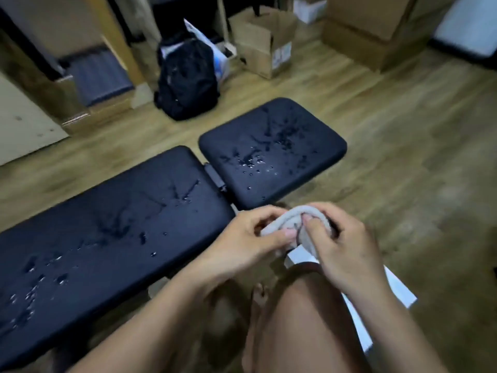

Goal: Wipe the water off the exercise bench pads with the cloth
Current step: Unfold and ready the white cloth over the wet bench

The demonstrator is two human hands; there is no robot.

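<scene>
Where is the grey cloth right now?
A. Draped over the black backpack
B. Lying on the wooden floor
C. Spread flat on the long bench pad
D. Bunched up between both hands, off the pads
D: the grey cloth is bunched between the left hand and right hand, held clear of the wet long pad and short pad.

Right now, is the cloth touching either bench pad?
Apart. The head view shows the cloth bunched between the left hand and right hand, held beside the long pad and short pad, over the floor.
</scene>
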